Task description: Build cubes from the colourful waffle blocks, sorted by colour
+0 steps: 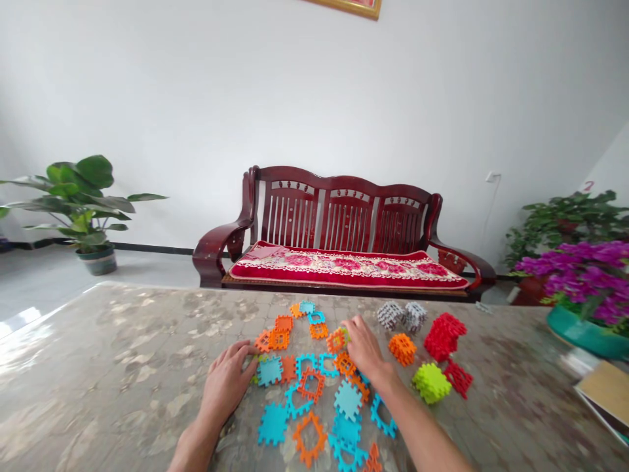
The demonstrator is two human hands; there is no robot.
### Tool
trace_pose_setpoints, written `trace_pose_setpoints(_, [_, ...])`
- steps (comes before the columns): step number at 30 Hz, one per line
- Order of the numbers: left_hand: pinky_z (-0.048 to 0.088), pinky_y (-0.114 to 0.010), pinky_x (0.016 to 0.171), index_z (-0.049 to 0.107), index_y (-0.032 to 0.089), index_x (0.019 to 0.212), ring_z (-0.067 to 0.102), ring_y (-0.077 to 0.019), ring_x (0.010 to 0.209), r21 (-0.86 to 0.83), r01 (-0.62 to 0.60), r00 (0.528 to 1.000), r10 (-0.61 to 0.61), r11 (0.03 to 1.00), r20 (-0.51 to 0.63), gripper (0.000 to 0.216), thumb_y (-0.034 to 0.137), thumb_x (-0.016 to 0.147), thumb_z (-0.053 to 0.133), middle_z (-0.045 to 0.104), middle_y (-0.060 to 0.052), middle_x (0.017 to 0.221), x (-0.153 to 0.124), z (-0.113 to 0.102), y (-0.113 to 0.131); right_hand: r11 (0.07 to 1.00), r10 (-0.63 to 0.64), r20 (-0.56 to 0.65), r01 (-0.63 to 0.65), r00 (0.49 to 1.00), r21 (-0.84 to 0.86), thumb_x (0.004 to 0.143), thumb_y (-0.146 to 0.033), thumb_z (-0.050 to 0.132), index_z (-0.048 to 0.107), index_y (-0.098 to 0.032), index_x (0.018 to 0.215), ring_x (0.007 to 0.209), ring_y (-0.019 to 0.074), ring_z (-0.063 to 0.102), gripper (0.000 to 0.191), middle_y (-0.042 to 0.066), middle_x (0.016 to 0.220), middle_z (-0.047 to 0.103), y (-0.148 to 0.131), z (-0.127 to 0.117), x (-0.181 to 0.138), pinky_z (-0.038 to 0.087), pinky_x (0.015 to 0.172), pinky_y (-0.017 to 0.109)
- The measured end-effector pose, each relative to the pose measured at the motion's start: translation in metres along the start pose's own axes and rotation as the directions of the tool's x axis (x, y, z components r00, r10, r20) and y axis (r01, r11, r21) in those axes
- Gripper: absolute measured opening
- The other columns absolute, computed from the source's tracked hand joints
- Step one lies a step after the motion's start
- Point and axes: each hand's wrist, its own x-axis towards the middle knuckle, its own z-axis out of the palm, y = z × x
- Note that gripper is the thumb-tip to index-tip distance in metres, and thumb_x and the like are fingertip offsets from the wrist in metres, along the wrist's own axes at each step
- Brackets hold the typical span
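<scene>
Several flat interlocking puzzle tiles, blue (269,371) and orange (309,438), lie scattered on the marbled table (122,354). My left hand (228,377) rests palm down beside a blue tile, fingertips touching its left edge, fingers loosely spread. My right hand (362,346) reaches over the pile, its fingers curled around an orange tile (337,341) at the far side. Built cubes stand to the right: two grey (401,315), one orange (402,348), one red (444,335), one yellow-green (431,383).
A dark wooden bench (344,229) with a red cushion stands behind the table. Potted plants stand at the left (81,200) and right (584,275). A green bowl (584,334) and books (607,393) sit at the table's right edge. A flat red piece (458,377) lies near the cubes.
</scene>
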Motion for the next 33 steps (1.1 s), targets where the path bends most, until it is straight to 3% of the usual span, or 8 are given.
trace_pose_setpoints(6, [0.043, -0.041, 0.102, 0.071, 0.031, 0.101, 0.058, -0.0238, 0.121, 0.003, 0.009, 1.000, -0.009, 1.000, 0.018, 0.027, 0.036, 0.088, 0.048, 0.064, -0.002, 0.130, 0.000, -0.002, 0.002, 0.976, -0.110, -0.013, 0.110, 0.994, 0.186, 0.071, -0.003, 0.049, 0.070, -0.025, 0.101, 0.110, 0.0173, 0.057, 0.043, 0.002, 0.112, 0.065, 0.006, -0.002, -0.020, 0.043, 0.095, 0.025])
trace_pose_setpoints(12, [0.043, -0.042, 0.102, 0.071, 0.031, 0.101, 0.057, -0.0243, 0.123, 0.004, 0.006, 1.000, -0.006, 1.000, 0.021, 0.027, 0.036, 0.089, 0.047, 0.064, -0.002, 0.131, 0.000, -0.003, 0.002, 0.929, -0.122, 0.138, 0.064, 0.983, 0.365, 0.061, -0.009, 0.061, 0.066, -0.022, 0.119, 0.118, 0.0221, 0.057, 0.060, 0.005, 0.123, 0.066, 0.019, -0.007, -0.017, 0.041, 0.104, 0.032])
trace_pose_setpoints(19, [0.044, -0.041, 0.103, 0.071, 0.031, 0.101, 0.058, -0.0236, 0.121, 0.013, 0.001, 1.000, -0.002, 1.000, 0.015, 0.026, 0.035, 0.089, 0.048, 0.064, -0.002, 0.130, 0.000, -0.002, 0.001, 0.948, -0.110, 0.192, 0.045, 0.975, 0.315, 0.064, -0.010, 0.059, 0.061, -0.018, 0.130, 0.124, 0.0237, 0.054, 0.066, 0.009, 0.130, 0.064, 0.029, 0.003, 0.000, 0.038, 0.108, 0.034])
trace_pose_setpoints(24, [0.044, -0.041, 0.103, 0.071, 0.033, 0.100, 0.059, -0.0224, 0.120, 0.025, 0.004, 1.000, -0.004, 1.000, 0.014, 0.026, 0.035, 0.089, 0.048, 0.065, 0.001, 0.129, 0.001, 0.000, -0.001, 0.961, -0.097, 0.194, 0.041, 0.976, 0.274, 0.060, -0.007, 0.062, 0.066, -0.016, 0.121, 0.111, 0.0245, 0.061, 0.062, 0.010, 0.117, 0.067, 0.031, 0.010, 0.010, 0.045, 0.097, 0.032])
trace_pose_setpoints(29, [0.043, -0.041, 0.104, 0.071, 0.033, 0.102, 0.058, -0.0223, 0.123, 0.036, 0.004, 1.000, -0.004, 0.999, 0.021, 0.027, 0.036, 0.090, 0.046, 0.065, 0.000, 0.130, 0.001, 0.000, -0.001, 0.962, -0.079, 0.131, 0.041, 0.988, 0.270, 0.057, -0.006, 0.062, 0.065, -0.016, 0.120, 0.109, 0.0255, 0.060, 0.064, 0.011, 0.115, 0.065, 0.030, 0.005, 0.007, 0.046, 0.095, 0.032])
trace_pose_setpoints(33, [0.043, -0.040, 0.104, 0.071, 0.032, 0.102, 0.058, -0.0222, 0.122, 0.042, -0.001, 1.000, 0.000, 0.999, 0.026, 0.029, 0.037, 0.090, 0.045, 0.064, 0.000, 0.130, 0.002, 0.001, -0.003, 0.951, 0.005, -0.038, 0.007, 0.999, 0.309, 0.061, -0.009, 0.060, 0.064, -0.016, 0.120, 0.111, 0.0230, 0.059, 0.060, 0.010, 0.114, 0.063, 0.029, -0.003, -0.013, 0.044, 0.098, 0.031])
